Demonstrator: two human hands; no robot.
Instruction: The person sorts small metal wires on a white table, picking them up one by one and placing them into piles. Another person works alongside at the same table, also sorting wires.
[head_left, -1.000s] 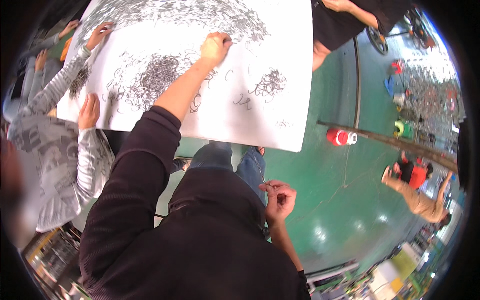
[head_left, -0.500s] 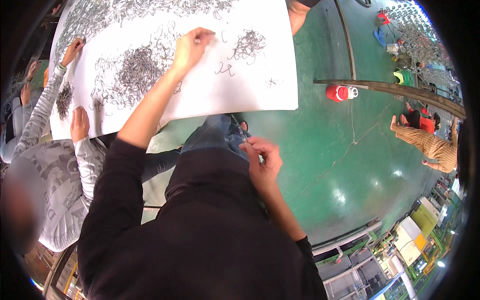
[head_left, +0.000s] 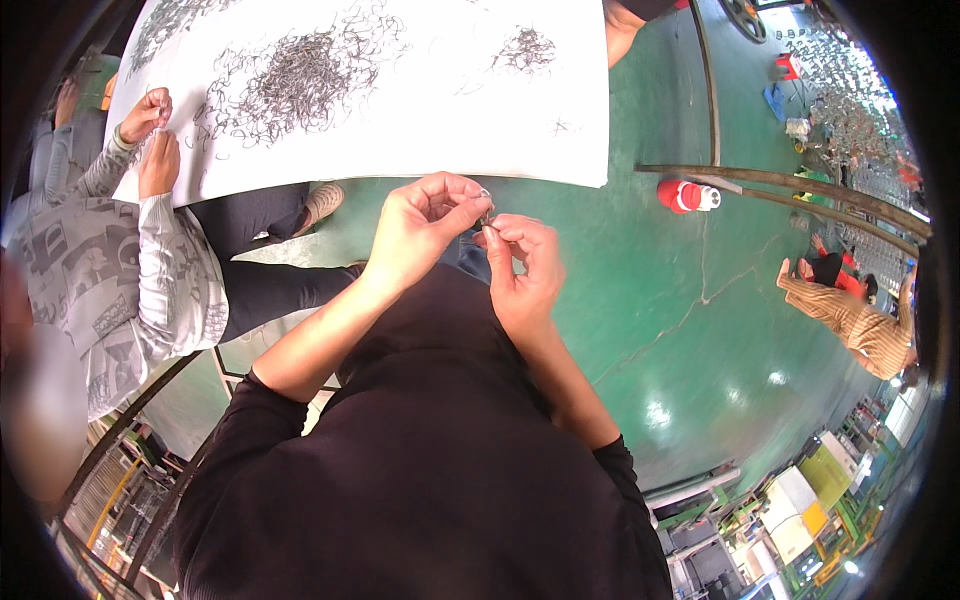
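Observation:
Just off the near edge of the white table, in front of my lap, my two hands meet fingertip to fingertip. My left hand (head_left: 422, 228) pinches a small bent metal wire piece (head_left: 485, 193) between thumb and index finger. My right hand (head_left: 526, 268) is closed in a pinch right against it, at a small dark metal bit (head_left: 488, 222) whose exact shape is mostly covered by the fingers. Beyond them on the table lie a large loose heap of dark curved wire pieces (head_left: 300, 85) and a smaller heap (head_left: 527, 50) to its right.
The white tabletop (head_left: 430, 140) ends just beyond my hands. At left, a co-worker in a patterned grey top (head_left: 85, 310) also works with both hands close together. Another person's arm (head_left: 622, 35) is at the far edge. A red-and-white container (head_left: 685, 196) stands on the green floor.
My left hand has come back from the table toward my lap and met my right hand, which has risen a little. The co-worker's hands have come together.

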